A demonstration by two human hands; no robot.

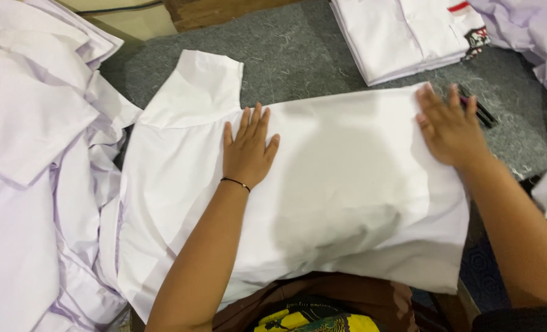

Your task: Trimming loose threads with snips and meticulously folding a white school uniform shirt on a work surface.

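Folded shirts (408, 37), perhaps pens (479, 110)

The light is soft and even, bright enough to read every fold. It comes from above and somewhat behind the person, whose head and shoulders throw a broad grey shadow across the middle of the white shirt (347, 184). The white cloth is near overexposed at the heap of shirts (27, 154) on the left, with a faint lilac cast. The right hand (448, 126) is slightly smeared at the fingertips; the rest is sharp. No strong glare.
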